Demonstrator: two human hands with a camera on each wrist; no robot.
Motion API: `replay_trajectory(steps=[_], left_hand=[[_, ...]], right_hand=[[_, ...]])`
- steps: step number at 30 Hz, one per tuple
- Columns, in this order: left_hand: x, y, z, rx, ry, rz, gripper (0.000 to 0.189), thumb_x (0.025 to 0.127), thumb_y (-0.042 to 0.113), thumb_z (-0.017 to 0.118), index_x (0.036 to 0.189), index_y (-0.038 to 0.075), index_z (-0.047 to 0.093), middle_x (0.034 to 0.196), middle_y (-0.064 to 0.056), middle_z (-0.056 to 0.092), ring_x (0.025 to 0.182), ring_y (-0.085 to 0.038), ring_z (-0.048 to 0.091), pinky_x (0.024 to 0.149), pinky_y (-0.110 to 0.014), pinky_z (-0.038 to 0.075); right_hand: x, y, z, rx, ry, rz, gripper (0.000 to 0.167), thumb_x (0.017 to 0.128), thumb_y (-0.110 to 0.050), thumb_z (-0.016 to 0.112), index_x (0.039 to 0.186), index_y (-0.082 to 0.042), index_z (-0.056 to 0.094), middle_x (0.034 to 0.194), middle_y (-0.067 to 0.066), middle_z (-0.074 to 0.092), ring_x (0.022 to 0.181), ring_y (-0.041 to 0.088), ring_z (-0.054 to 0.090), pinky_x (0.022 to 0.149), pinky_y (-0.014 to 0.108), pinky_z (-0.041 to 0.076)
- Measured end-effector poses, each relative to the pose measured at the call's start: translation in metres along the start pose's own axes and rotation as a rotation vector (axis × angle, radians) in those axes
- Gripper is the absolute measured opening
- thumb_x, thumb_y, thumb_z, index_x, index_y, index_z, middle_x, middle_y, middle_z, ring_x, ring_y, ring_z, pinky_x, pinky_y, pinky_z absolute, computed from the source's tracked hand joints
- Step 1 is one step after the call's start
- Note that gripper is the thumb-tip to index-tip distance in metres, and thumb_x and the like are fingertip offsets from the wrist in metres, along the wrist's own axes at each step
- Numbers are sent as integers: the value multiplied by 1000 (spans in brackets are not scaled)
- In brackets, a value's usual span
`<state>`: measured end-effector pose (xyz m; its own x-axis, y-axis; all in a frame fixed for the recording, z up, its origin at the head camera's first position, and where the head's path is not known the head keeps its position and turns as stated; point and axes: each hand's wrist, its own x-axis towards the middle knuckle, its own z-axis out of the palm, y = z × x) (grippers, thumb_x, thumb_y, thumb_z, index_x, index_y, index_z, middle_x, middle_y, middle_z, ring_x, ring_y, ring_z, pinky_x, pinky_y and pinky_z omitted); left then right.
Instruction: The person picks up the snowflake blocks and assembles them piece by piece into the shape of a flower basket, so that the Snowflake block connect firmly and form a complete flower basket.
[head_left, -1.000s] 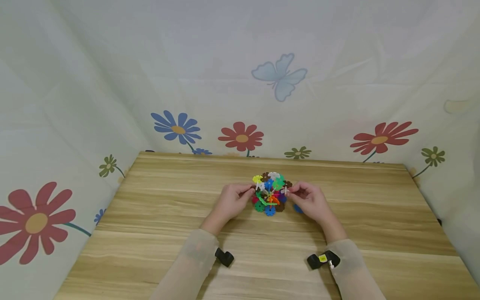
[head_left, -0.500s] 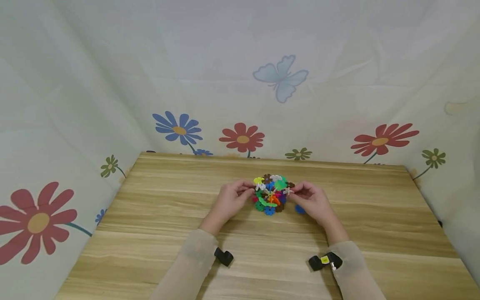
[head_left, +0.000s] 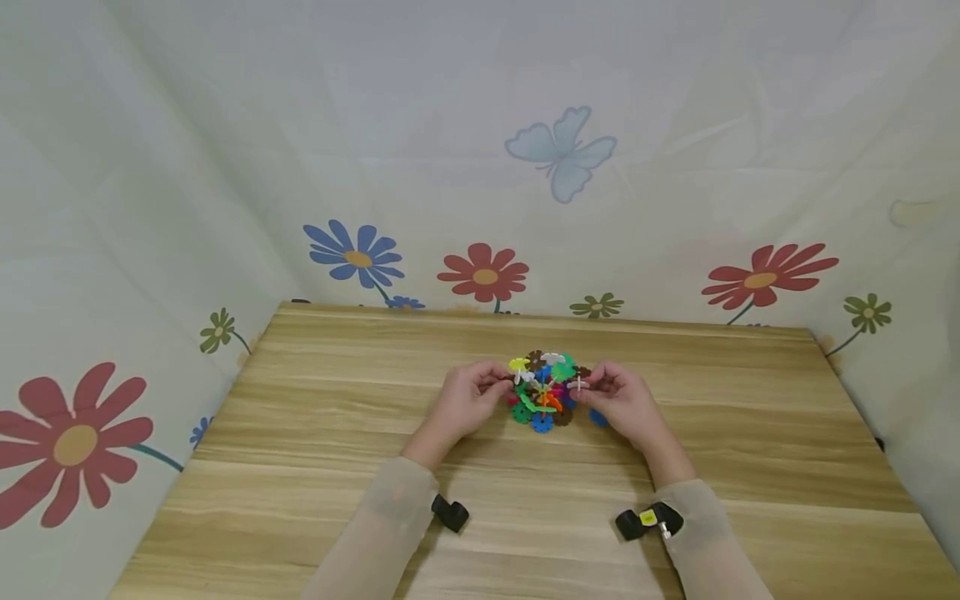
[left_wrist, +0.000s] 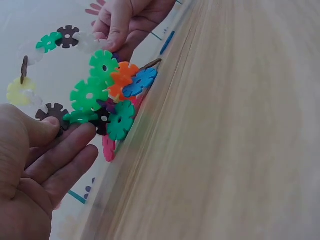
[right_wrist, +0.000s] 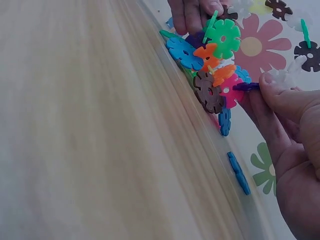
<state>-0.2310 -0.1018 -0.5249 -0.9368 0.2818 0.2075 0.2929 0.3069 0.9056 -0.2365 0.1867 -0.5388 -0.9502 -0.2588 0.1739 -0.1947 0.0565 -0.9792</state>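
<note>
A basket-like build of interlocking snowflake discs [head_left: 551, 402] in many colours rests on the wooden table, with a thin arch of discs curving over it. On its left side, my left hand [head_left: 467, 402] pinches a dark brown disc [left_wrist: 53, 115] at the foot of the arch between thumb and fingers. Opposite, my right hand [head_left: 624, 403] pinches the joint where a purple disc [right_wrist: 247, 86] meets a white disc [right_wrist: 285, 76]. The fingertips partly hide both joints. A green disc [right_wrist: 224, 38] and an orange one stand out on the body.
A loose blue disc [head_left: 597, 418] lies flat on the table [head_left: 525, 517] beside the build, partly under my right hand. Behind the table hangs a white cloth [head_left: 645, 75] printed with flowers and a butterfly. A black wrist camera [head_left: 637, 523] sits on each forearm.
The build's arch has tipped slightly lower and to the right. Both hands keep their pinch in nearly the same place, and the white disc by my right fingers has shifted slightly right.
</note>
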Motion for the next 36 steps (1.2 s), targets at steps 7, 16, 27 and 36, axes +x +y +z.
replay_trajectory(steps=[7, 16, 27, 36], left_hand=[[0, -3, 4, -25, -26, 6, 7, 103, -5, 71, 97, -2, 74, 97, -16, 81, 91, -29, 82, 79, -29, 65], [1, 2, 0, 74, -64, -17, 14, 108, -4, 63, 107, -3, 77, 102, -16, 81, 88, -25, 82, 80, -32, 66], [3, 9, 1, 323, -73, 75, 18, 110, 2, 63, 98, 4, 77, 94, -9, 81, 78, -13, 79, 72, -22, 63], [2, 13, 4, 530, -66, 103, 17, 110, 9, 66, 96, 9, 75, 84, 0, 77, 72, -8, 70, 71, -26, 61]], right_hand=[[0, -1, 1, -17, -14, 13, 19, 93, 20, 74, 94, 13, 57, 102, 29, 75, 88, 10, 76, 76, 27, 64], [1, 1, 1, 18, -12, 22, 16, 94, 20, 72, 100, 15, 58, 101, 14, 76, 91, 10, 76, 81, 26, 64], [1, 5, 2, 33, 9, 34, 18, 94, 22, 71, 101, 15, 56, 104, 21, 75, 92, 10, 76, 83, 25, 64], [1, 6, 2, 34, -2, 38, 19, 93, 22, 71, 97, 14, 54, 100, 12, 76, 90, 10, 75, 82, 25, 64]])
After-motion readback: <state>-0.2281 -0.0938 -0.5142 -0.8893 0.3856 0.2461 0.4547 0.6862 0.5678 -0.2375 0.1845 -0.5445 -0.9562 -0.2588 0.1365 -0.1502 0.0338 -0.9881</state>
